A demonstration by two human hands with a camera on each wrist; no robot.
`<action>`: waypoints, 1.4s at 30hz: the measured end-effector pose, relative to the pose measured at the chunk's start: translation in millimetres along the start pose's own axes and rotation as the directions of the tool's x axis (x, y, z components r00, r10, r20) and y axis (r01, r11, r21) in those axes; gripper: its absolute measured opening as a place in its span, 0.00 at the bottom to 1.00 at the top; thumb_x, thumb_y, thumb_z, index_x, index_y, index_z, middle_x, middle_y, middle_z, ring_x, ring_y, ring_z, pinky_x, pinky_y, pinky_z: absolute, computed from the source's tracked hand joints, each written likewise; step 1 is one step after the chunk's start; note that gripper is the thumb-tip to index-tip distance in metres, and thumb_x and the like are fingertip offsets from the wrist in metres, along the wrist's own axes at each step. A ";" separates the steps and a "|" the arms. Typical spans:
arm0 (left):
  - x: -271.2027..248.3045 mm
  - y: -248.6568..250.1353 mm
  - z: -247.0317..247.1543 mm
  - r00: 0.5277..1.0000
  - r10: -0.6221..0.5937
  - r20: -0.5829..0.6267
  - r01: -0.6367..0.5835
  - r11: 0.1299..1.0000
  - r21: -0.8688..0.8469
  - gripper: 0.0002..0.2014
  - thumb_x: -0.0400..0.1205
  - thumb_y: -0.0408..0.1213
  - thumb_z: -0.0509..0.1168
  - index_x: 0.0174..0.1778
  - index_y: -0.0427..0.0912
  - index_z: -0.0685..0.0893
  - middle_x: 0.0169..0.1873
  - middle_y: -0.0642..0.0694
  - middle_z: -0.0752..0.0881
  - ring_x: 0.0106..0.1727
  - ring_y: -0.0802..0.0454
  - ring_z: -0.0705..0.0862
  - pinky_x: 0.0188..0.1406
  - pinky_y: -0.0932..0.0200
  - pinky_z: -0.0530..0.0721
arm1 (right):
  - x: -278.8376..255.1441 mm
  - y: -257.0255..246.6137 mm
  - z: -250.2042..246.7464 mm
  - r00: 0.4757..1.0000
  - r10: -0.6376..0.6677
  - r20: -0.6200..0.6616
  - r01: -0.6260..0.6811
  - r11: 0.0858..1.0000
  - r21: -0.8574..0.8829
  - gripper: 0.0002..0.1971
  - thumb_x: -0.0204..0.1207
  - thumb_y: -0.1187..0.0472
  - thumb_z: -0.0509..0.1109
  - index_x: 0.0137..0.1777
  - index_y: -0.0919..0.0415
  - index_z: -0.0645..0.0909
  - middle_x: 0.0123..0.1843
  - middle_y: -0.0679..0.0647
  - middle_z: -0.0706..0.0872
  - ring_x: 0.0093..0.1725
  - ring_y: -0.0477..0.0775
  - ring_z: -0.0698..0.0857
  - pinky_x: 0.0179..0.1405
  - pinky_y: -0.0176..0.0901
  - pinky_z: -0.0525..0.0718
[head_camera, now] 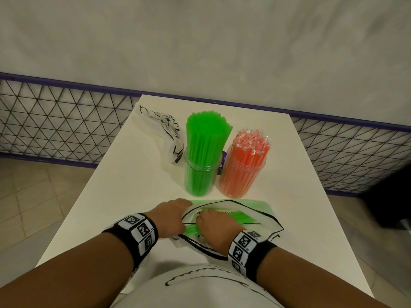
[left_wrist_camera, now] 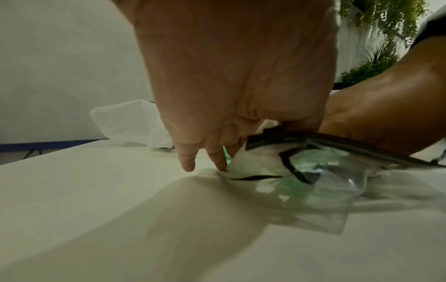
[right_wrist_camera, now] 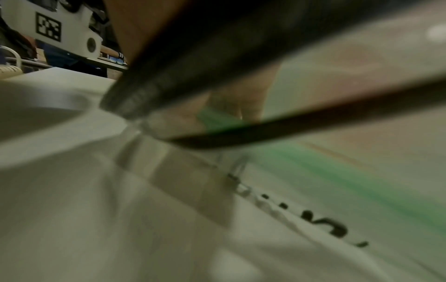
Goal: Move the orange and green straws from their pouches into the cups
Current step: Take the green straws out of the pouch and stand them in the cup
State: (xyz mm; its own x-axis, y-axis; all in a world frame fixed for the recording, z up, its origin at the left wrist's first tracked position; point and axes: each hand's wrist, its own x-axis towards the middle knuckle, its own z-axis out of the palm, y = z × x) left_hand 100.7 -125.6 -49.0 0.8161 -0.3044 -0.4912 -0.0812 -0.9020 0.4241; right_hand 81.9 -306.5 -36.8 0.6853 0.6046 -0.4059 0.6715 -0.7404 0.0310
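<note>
Head view looks steeply down and forward from above the white table (head_camera: 142, 174), taking in both forearms at the frame bottom and the wire fence (head_camera: 55, 121) and wall across the top. Left wrist view sits low over the table, looking along the left hand (left_wrist_camera: 236, 76), which fills upper centre, toward the pouch (left_wrist_camera: 313, 171) at right. Right wrist view is pressed very close inside the pouch (right_wrist_camera: 289, 219), heavily blurred. All three share the pouch; head and left wrist views share the table too.
</note>
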 end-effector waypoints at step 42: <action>47.3 50.9 -124.6 0.863 0.013 -0.505 -0.347 0.742 -0.574 0.31 0.74 0.48 0.79 0.72 0.48 0.79 0.59 0.52 0.87 0.62 0.51 0.85 0.67 0.54 0.80 | -54.7 41.1 -188.6 0.170 0.828 -0.535 0.773 0.224 0.593 0.08 0.87 0.68 0.57 0.54 0.53 0.71 0.41 0.58 0.80 0.42 0.53 0.86 0.50 0.45 0.86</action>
State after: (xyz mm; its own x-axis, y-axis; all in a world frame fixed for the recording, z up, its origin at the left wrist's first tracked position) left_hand 206.5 -147.7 44.1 0.9922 -0.1195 -0.0348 -0.0144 -0.3875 0.9218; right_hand 125.2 -314.5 158.9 0.8229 -0.3527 0.4454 0.5137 0.1272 -0.8485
